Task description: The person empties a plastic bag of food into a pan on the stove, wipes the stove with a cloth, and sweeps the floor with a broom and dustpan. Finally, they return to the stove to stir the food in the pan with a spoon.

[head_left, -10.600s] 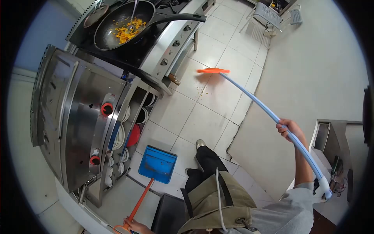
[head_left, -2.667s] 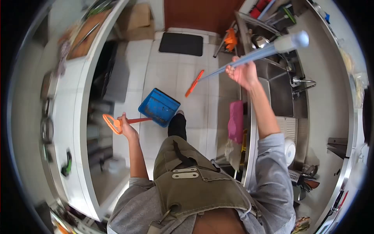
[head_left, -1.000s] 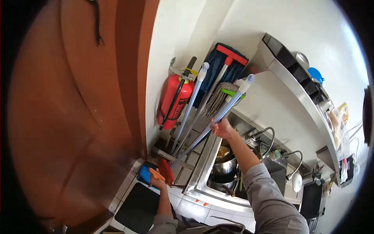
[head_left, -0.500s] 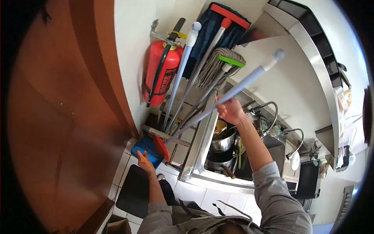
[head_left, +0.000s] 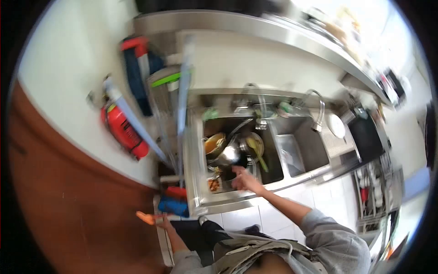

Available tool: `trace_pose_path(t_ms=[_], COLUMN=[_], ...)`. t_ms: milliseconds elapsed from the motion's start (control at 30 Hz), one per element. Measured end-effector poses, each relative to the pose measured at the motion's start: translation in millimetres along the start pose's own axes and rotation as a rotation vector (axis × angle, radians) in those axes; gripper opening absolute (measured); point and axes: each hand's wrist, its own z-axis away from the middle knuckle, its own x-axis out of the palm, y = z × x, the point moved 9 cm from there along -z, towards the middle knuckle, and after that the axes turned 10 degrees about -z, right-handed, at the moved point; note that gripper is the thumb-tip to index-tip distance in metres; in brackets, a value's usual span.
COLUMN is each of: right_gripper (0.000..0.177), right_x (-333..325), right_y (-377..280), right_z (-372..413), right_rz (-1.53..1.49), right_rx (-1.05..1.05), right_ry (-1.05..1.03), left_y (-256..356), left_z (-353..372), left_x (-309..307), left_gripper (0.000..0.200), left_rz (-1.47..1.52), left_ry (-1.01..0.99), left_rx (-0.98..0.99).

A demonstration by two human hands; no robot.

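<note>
At the lower left my left hand (head_left: 166, 224) is closed round an orange object (head_left: 146, 218), too blurred to name, near a blue dustpan (head_left: 173, 206) and a red one (head_left: 176, 192). My right hand (head_left: 245, 181) hovers over the front of the left sink basin, its fingers apart and holding nothing. Below it in the basin lie a shiny metal pot (head_left: 229, 154), a pan with brown contents (head_left: 213, 144), a green utensil (head_left: 258, 154) and a small container of orange-brown bits (head_left: 213, 184). A light blue pole (head_left: 184, 86) leans upright left of the sink.
Left of the sink stand mops with a green clamp (head_left: 166, 80) and a red head (head_left: 135, 43), and a fire extinguisher (head_left: 123, 129) on the wall. Two faucets rise behind the basins. A steel shelf (head_left: 219, 22) runs above, and a dish rack (head_left: 372, 194) stands right.
The view has swung right and is blurred. My right hand has let go of the light blue pole, which now leans by the sink, and has moved over the basin. My left hand still holds the orange object.
</note>
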Motion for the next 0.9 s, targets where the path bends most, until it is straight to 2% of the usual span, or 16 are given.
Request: trace_pose_path(t_ms=[33, 67, 100, 167, 200, 267, 300, 433, 500, 567, 633, 700, 800, 867, 900], right_gripper=[0.041, 0.037, 0.037, 0.036, 0.036, 0.035, 0.035, 0.032, 0.03, 0.03, 0.03, 0.027, 0.027, 0.027, 0.027], right_x=[-16.3, -36.4, -51.5, -84.9, -98.9, -137.9, -142.2, -204.3, -251.2, -280.2, -313.0, -334.7, -389.3, -421.2, -436.4], right_y=[36.3, 40.2, 67.3, 90.3, 100.9, 127.0, 141.3, 146.0, 146.6, 145.7, 158.8, 180.8, 221.8, 248.1, 266.5], right_z=[52.9, 117.9, 173.6, 283.8, 331.6, 414.1, 457.2, 566.7, 583.3, 603.4, 631.5, 650.4, 700.6, 746.5, 778.5], right_rz=[-0.185, 0.205, 0.212, 0.359, 0.409, 0.318, 0.248, 0.219, 0.161, 0.09, 0.02, 0.063, -0.025, -0.055, -0.058], right_rx=[0.116, 0.237, 0.276, 0.221, 0.197, 0.289, 0.368, 0.446, 0.283, 0.253, 0.219, 0.315, 0.401, 0.419, 0.503], right_ry=[0.102, 0.132, 0.124, 0.25, 0.315, 0.476, 0.536, 0.831, 1.032, 1.199, 1.327, 1.212, 1.243, 1.325, 1.428], left_y=[16.9, 14.8, 4.6, 0.4, 37.0, 9.3, 2.2, 10.8, 5.6, -1.3, -16.3, -35.0, -57.1, -59.8, -58.9], left_z=[21.2, 35.9, 46.2, 87.1, 127.1, 199.5, 243.4, 441.1, 547.2, 646.5, 729.4, 797.5, 889.0, 939.3, 964.2], left_x=[1.7, 10.8, 13.1, 52.0, 63.1, 110.7, 130.8, 218.0, 263.2, 284.1, 301.4, 320.0, 358.7, 389.5, 407.1], left_gripper=[0.084, 0.089, 0.094, 0.079, 0.049, 0.047, 0.046, 0.041, 0.039, 0.037, 0.034, 0.032, 0.028, 0.026, 0.025], left_rz=[-0.011, 0.098, -0.271, -0.152, -0.273, -0.431, -0.529, -0.87, -1.031, -1.146, -1.256, -1.366, -1.536, -1.644, -1.695], left_ry=[-0.131, -0.163, -0.135, -0.457, -0.458, -0.759, -0.897, -1.421, -1.668, -1.848, -1.969, -2.039, -2.086, -2.07, -2.054], left_rx=[-0.026, 0.053, 0.002, 0.284, 0.802, 0.602, 0.586, 0.808, 0.91, 0.998, 1.076, 1.157, 1.248, 1.312, 1.354])
